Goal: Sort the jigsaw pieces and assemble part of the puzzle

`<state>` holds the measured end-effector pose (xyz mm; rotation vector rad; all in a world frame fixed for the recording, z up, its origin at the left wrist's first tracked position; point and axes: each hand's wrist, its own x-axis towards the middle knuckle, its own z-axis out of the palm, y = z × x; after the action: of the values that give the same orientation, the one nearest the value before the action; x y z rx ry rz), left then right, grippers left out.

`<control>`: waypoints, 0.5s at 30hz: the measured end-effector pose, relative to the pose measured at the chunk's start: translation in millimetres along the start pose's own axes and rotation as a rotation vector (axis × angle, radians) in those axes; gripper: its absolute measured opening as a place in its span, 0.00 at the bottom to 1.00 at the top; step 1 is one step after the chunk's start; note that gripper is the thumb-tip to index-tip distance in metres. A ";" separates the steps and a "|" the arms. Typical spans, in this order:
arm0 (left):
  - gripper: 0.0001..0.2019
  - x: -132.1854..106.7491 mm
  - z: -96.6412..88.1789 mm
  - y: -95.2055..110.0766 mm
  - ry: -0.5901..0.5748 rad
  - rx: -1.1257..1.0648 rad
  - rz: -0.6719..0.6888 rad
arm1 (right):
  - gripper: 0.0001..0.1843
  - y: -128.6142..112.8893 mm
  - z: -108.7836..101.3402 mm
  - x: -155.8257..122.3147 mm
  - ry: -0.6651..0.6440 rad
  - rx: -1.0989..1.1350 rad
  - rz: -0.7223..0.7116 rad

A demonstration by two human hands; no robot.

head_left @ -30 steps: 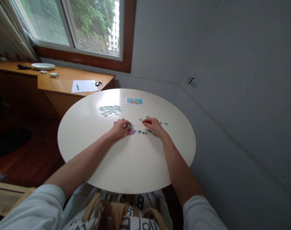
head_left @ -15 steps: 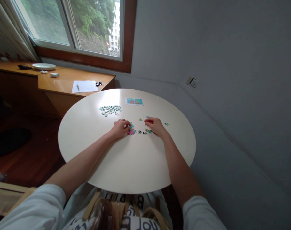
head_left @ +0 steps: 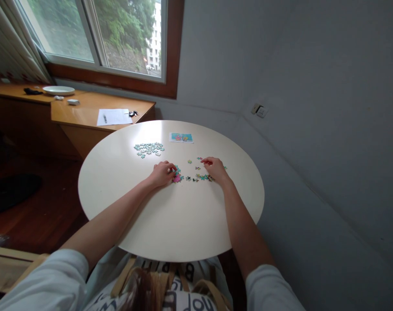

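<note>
My left hand [head_left: 163, 172] rests curled on the round white table [head_left: 170, 216], fingertips pressed against a small joined cluster of pink and teal puzzle pieces [head_left: 177, 176]. My right hand [head_left: 216, 168] lies to the right among loose scattered pieces [head_left: 199, 176], fingers curled and pinched near a small piece; what it grips is too small to name. A pile of teal pieces [head_left: 149, 149] lies farther back on the left. A small reference picture [head_left: 181, 137] sits at the far edge.
A wooden desk [head_left: 83, 114] stands behind the table under the window, carrying a sheet of paper [head_left: 114, 116], a white plate [head_left: 58, 90] and small items. A grey wall with a socket [head_left: 260, 110] runs close along the right side.
My right hand has slid to the right along the table, uncovering several loose pieces. My left hand stays on the joined cluster.
</note>
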<state>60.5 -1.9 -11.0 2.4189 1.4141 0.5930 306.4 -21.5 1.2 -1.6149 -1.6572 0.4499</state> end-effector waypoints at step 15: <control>0.11 -0.8 -1.1 1.7 0.005 -0.007 0.003 | 0.13 -5.7 -12.3 -9.2 -0.355 -0.128 0.023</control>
<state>60.9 -3.4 -9.5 2.4162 1.4087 0.6034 310.5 -34.2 10.7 -1.7229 -1.9640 0.6864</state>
